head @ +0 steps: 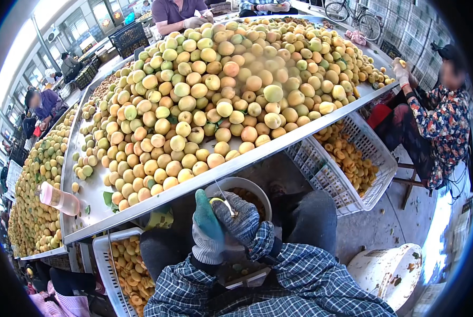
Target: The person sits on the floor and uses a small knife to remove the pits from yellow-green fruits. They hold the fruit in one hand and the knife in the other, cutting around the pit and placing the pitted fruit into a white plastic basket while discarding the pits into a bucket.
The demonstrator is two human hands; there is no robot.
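My left hand point(208, 228), in a white knit glove with a green coating, is closed beside my right hand point(238, 218), in a grey knit glove. Between them shows the yellow-green edge of an apricot point(216, 199), mostly hidden by the gloves; my left hand appears to grip it. A thin pointed tool point(227, 205) with a whitish lower part sticks up from my right hand. Just beyond my hands, a round bucket point(265, 194) holds brownish pieces, perhaps pits. A large heap of whole apricots point(204, 103) covers the metal-rimmed table point(260, 149) in front.
White plastic crates of halved apricots stand at left point(101, 257) and right point(323, 180) below the table edge. A pink-lidded bottle point(60, 200) stands at the table's left corner. A stained white bucket point(399, 273) lies at lower right. A co-worker point(438, 115) sits at right.
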